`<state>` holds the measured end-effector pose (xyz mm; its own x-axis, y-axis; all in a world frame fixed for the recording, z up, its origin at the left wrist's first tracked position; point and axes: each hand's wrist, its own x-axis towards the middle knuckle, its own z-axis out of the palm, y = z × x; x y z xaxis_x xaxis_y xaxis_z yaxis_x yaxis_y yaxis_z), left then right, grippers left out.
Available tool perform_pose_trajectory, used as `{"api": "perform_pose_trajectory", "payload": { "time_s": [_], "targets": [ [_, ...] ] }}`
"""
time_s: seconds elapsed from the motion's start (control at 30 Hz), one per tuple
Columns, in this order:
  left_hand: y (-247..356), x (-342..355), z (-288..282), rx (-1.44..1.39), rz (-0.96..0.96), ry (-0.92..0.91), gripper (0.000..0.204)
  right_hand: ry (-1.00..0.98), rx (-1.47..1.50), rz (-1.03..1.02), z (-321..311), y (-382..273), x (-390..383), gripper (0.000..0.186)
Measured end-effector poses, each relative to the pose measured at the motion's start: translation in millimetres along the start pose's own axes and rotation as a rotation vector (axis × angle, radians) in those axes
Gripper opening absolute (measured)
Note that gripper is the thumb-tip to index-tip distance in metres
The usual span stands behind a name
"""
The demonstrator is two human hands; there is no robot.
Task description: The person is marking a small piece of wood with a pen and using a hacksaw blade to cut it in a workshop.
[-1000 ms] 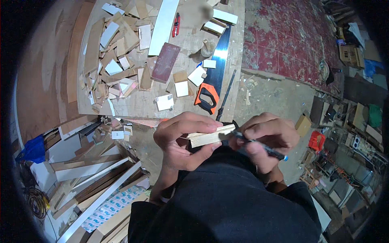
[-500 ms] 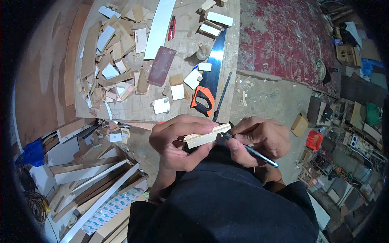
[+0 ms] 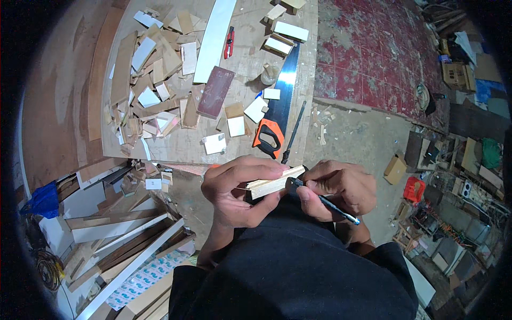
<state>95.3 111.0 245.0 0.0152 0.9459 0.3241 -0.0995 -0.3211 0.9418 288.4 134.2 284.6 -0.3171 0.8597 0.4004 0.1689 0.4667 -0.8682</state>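
Observation:
Close to my body, my left hand (image 3: 233,193) is closed round a small pale block of wood (image 3: 270,185), thumb and fingers on opposite sides. Its upper face looks rough and splintered. My right hand (image 3: 345,189) pinches a dark pen (image 3: 340,211) with a light-coloured far end pointing down to the right. The pen's other end is close to the block's right end; whether it touches, I cannot tell. Beyond my hands, on the workbench (image 3: 181,152), lie an orange-handled handsaw (image 3: 268,137) and a thin dark rod-like tool (image 3: 294,130).
Wood offcuts (image 3: 154,69) are heaped on the bench's left side, near a long white board (image 3: 214,40), a red tool (image 3: 229,42) and a maroon block (image 3: 216,92). Boards (image 3: 114,256) lean at the lower left. A red container (image 3: 414,189) stands on the floor at right.
The pen's far end has shifted slightly left and down with my right hand. The block has moved a little with my left hand; both grips persist. The whole view has shifted slightly.

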Motion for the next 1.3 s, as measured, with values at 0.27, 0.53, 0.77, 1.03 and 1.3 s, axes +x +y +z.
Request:
{"api": "perform_pose_trajectory", "payload": {
  "time_s": [0.27,0.53,0.77,1.03,1.3],
  "targets": [
    [2.7,0.7,-0.6,0.033,-0.006,-0.008,0.034,0.001,-0.016,-0.009,0.7,0.1,0.1,0.028],
    [0.9,-0.6,-1.1,0.034,0.013,-0.012,0.036,0.017,-0.032,0.004,0.9,4.2,-4.4,0.03],
    [-0.4,-2.5,-1.0,0.059,0.006,-0.01,0.036,0.037,-0.008,-0.012,1.6,5.6,-2.8,0.031],
    [-3.1,-5.6,1.2,0.054,0.023,0.01,0.036,0.033,-0.003,-0.028,0.4,8.1,-5.6,0.031],
    [-6.1,-12.8,4.6,-0.058,-0.049,0.028,0.031,0.247,0.345,0.219,-0.8,9.3,-25.4,0.02]
  ]
}}
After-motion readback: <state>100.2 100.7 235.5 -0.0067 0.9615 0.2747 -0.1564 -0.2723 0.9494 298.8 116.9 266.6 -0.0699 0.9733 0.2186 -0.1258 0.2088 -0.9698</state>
